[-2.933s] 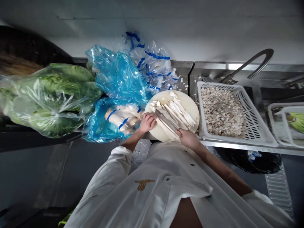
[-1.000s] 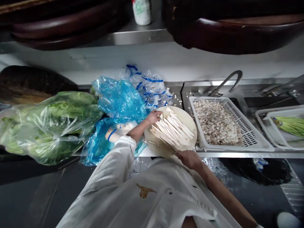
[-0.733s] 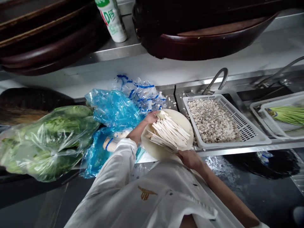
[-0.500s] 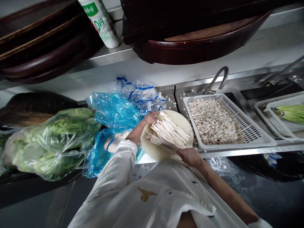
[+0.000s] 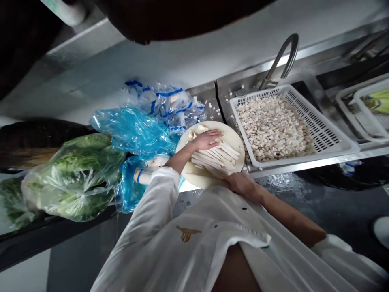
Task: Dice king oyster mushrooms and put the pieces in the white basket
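Observation:
On a round, cream-coloured cutting board (image 5: 235, 136) lies a bundle of long white strips (image 5: 223, 156), which look like cut mushroom. My left hand (image 5: 206, 140) rests flat across the far side of the bundle, its fingers stretched out. At the board's near right edge, my right hand (image 5: 241, 183) is closed round the handle of a knife (image 5: 214, 173); the blade lies low along the strips' near side and is hard to make out. A few pale chunks (image 5: 202, 128) sit at the far edge of the board.
Right of the board, a white slotted basket (image 5: 343, 144) holds diced pale pieces (image 5: 273, 125) beneath a curved faucet (image 5: 293, 52). Blue plastic bags (image 5: 136, 129) and a clear bag of leafy greens (image 5: 75, 174) are on the left. Dark trays (image 5: 182, 18) overhang the back.
My left hand has moved from the board's far left edge onto the strips and flattened. The knife blade now shows less. The camera view has tilted and shifted.

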The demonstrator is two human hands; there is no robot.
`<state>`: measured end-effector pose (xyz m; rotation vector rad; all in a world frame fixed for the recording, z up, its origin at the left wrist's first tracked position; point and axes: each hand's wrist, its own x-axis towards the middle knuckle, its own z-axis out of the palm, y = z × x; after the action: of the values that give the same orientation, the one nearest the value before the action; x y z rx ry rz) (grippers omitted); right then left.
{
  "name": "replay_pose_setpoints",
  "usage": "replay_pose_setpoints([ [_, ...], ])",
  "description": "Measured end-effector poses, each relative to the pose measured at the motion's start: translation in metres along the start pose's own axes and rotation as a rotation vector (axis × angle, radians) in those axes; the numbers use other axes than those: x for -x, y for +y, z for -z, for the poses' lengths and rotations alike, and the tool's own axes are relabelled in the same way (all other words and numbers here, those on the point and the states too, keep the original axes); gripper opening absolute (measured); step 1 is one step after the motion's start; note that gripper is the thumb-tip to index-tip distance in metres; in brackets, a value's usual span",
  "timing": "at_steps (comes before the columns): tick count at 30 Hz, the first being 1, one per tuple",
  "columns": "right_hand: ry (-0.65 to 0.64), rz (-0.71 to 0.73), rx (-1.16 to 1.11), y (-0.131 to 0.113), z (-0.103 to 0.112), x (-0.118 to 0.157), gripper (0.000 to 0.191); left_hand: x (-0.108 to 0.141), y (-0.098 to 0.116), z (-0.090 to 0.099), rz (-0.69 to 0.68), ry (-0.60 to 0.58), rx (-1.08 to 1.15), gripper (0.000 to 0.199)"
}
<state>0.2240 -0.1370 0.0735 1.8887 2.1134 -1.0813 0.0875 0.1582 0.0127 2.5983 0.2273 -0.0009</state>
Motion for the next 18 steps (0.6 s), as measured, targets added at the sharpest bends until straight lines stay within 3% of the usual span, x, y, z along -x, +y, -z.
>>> replay_pose_setpoints([
  [3, 0.03, -0.074, 0.031, 0.021, 0.002, -0.001, 0.047, -0.009, -0.001, -0.009, -0.016, -0.105, 0.012, 0.051],
  [10, 0.034, -0.1, 0.098, 0.072, 0.028, -0.004, 0.04, 0.038, 0.024, -0.011, 0.069, -0.107, -0.122, 0.068],
  [18, 0.1, 0.162, 0.328, 0.108, 0.054, -0.032, 0.029, 0.074, 0.057, -0.027, 0.303, -0.101, -0.222, 0.086],
])
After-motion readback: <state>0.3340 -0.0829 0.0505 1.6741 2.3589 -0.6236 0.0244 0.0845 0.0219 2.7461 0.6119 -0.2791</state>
